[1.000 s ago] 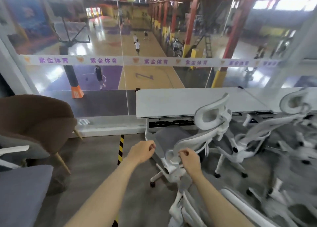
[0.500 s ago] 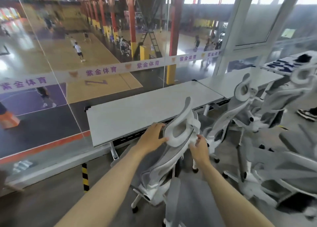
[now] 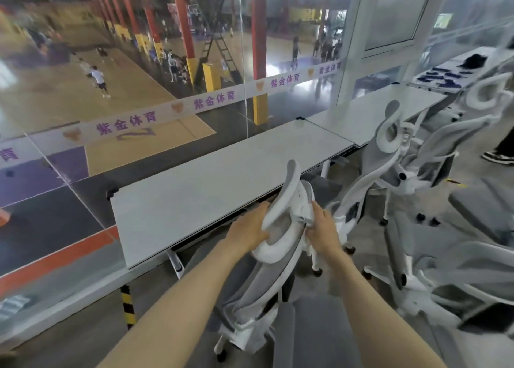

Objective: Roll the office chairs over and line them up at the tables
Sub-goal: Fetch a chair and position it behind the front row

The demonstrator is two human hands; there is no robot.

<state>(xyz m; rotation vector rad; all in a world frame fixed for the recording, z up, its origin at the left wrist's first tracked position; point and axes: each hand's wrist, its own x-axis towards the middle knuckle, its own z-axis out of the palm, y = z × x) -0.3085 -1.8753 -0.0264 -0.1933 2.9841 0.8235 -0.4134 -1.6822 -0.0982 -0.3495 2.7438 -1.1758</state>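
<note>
White-framed, grey-mesh office chair (image 3: 264, 284) held by its curved white headrest, back tilted toward the long white table (image 3: 194, 200), seat close to the near edge though not clearly tucked under. Left hand (image 3: 250, 230) wrapped over the left side of the headrest, fingers curled round its rim; right hand (image 3: 324, 230) clamped on the bracket behind it, fingers closed on the plastic. Looks mid-placement rather than finished: facing the table at a slant, wanting a last push and a squaring-up. Just to the right, a second white-and-grey mesh chair (image 3: 389, 159) parked near the seam between this table and the next white table (image 3: 361, 114), roughly in position but turned askew. Farther right, a third chair of the same make (image 3: 484, 95) near the far end, blurred, alignment impossible to judge. Nearer the camera and well back from any table, a cluster of more grey-and-white chairs (image 3: 459, 256) crowded together on the grey floor, apparently waiting to be rolled over. Judged so: two or three chairs brought up, none neatly lined, several left. Beyond the tables, a glass wall (image 3: 139, 61) overlooking a sports court; by the near table end, a yellow-and-black striped post (image 3: 128, 306).
</note>
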